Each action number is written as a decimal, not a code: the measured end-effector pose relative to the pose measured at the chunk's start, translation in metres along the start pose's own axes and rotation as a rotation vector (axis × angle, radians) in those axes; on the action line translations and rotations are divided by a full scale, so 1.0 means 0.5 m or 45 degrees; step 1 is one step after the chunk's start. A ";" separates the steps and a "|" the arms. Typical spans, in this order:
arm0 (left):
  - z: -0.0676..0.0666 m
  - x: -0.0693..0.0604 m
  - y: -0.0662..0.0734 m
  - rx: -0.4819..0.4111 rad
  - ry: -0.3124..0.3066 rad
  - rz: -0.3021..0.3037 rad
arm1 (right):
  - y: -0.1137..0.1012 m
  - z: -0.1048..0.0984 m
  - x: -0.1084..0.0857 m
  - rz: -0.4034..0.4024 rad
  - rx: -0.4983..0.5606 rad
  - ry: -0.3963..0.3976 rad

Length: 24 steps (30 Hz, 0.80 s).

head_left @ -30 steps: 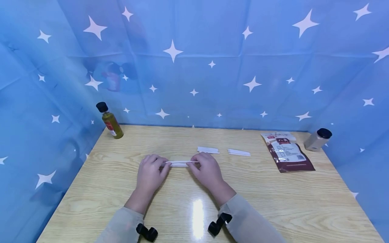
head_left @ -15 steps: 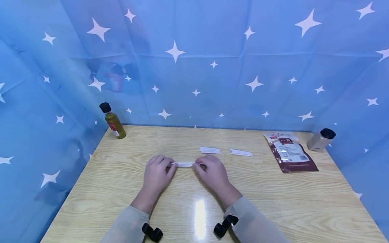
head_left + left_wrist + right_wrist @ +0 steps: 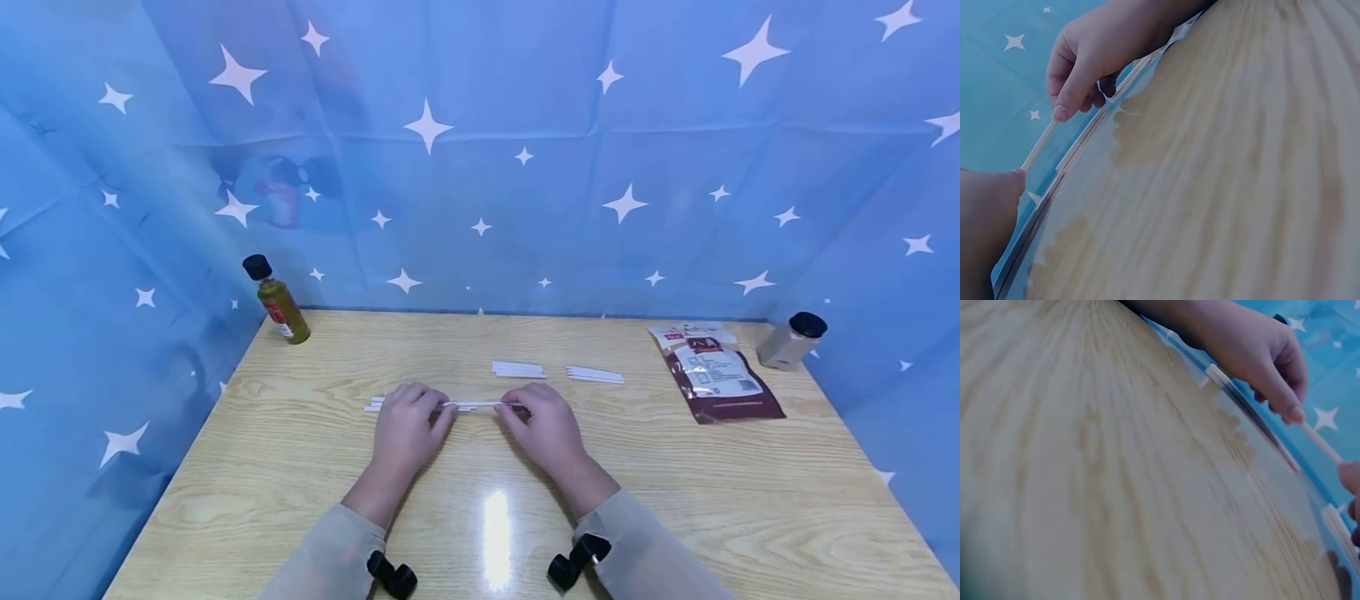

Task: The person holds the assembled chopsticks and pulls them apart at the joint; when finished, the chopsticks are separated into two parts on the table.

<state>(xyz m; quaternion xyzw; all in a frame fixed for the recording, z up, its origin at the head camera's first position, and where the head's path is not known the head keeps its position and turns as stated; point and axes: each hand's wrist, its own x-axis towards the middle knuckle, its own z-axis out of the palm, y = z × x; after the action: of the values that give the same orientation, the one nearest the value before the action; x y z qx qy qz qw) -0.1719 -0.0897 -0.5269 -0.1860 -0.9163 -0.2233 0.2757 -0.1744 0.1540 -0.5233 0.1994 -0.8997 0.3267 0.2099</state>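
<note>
One thin white stick (image 3: 476, 404) stretches level between both hands, its ends pinched by thumb and fingers. The left hand (image 3: 405, 429) holds the left end, above a small row of white sticks (image 3: 375, 405) lying on the table and partly hidden by that hand. At the other end is the right hand (image 3: 547, 429). In the left wrist view the held stick (image 3: 1040, 145) runs between the right hand (image 3: 1100, 50) and the left hand (image 3: 988, 215). The right wrist view shows the stick (image 3: 1322, 442) slanting from the left hand (image 3: 1257, 353) to the right hand (image 3: 1352, 487).
Two more groups of white sticks, one (image 3: 517, 370) behind the hands and another (image 3: 595, 375) further right, lie on the wooden table (image 3: 262, 467). An oil bottle (image 3: 282, 310) stands back left. Back right are a maroon packet (image 3: 716, 375) and a black-lidded jar (image 3: 786, 346).
Both hands have moved right with a stick between them. The row of sticks at the left hand now shows on that hand's left side.
</note>
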 end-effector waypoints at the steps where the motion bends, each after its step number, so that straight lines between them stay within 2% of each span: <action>1: 0.002 0.001 0.003 0.001 -0.006 -0.004 | 0.002 -0.002 -0.001 0.005 0.002 0.001; 8: 0.019 0.008 0.021 -0.008 0.003 0.020 | 0.018 -0.019 -0.011 0.021 0.007 0.026; 16: 0.041 0.014 0.048 -0.049 0.003 0.069 | 0.049 -0.043 -0.031 -0.090 0.003 0.141; 24: 0.061 0.022 0.076 -0.083 -0.021 0.118 | 0.070 -0.071 -0.054 -0.036 -0.027 0.155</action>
<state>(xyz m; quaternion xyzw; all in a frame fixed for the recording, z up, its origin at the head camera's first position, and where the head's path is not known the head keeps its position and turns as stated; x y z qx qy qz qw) -0.1758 -0.0401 -0.5318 -0.2389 -0.9011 -0.2385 0.2721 -0.1607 0.2088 -0.5297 0.1895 -0.8857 0.3258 0.2709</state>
